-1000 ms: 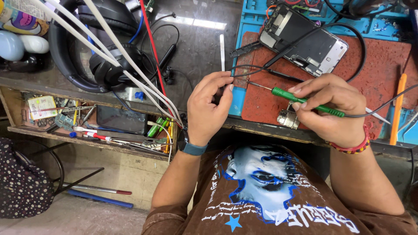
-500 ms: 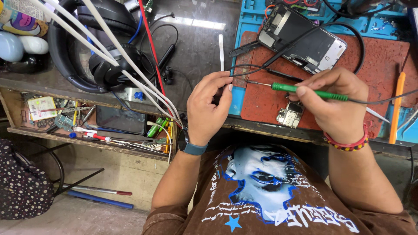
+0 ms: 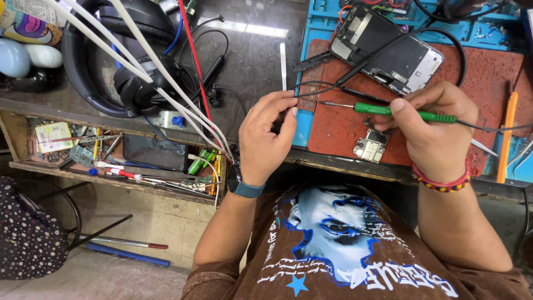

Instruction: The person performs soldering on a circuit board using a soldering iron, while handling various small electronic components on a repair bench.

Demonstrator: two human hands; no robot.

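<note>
Green soldering iron (image 3: 408, 113) in right hand (image 3: 433, 136), one circuit board (image 3: 371, 148)

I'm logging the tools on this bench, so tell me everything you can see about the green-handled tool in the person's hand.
The green-handled tool is a slim, pen-like soldering iron or probe with a glossy green plastic grip and a thin dark metal shaft ending in a fine tip. A black cord leaves its rear end. It lies nearly level, tip pointing toward the left hand, above the red work mat. The right hand pinches it between thumb and fingers.
</note>
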